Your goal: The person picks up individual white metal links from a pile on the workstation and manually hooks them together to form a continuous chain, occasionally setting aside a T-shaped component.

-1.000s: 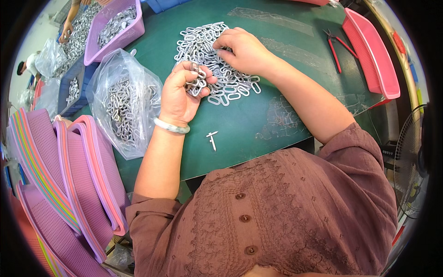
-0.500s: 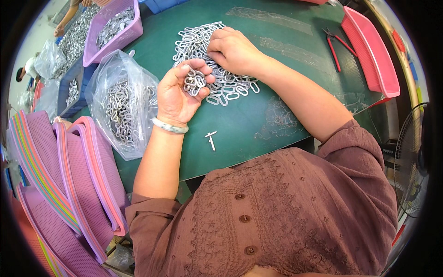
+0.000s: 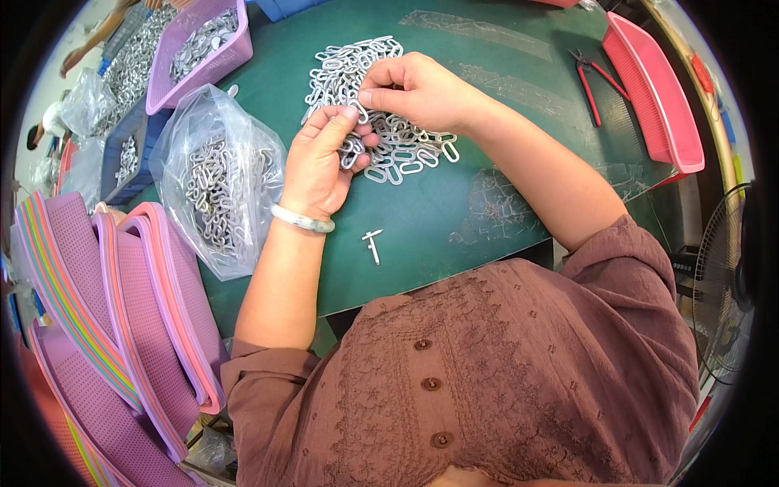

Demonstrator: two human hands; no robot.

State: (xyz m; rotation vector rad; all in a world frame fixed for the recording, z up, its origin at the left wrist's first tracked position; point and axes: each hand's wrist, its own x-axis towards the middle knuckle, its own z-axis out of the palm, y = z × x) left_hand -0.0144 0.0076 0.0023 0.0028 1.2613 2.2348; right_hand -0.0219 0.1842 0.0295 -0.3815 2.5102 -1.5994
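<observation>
Several oval metal links (image 3: 352, 152) gathered, many loose in far pile (image 3: 345, 71).
Left hand (image 3: 319, 162) cups these; right hand (image 3: 418, 93) pinches one link (image 3: 362, 116); bagged links (image 3: 211, 193) at left.

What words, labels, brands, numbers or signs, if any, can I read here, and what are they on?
None can be read.
The metal links, red-handled pliers and pink basket show no legible lettering; any marks in the far background are too small or blurred to tell.

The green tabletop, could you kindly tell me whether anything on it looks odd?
Clear tape near its front edge looks crinkled and ragged, and a silvery T-shaped piece lies alone, apart from the metal links.
</observation>
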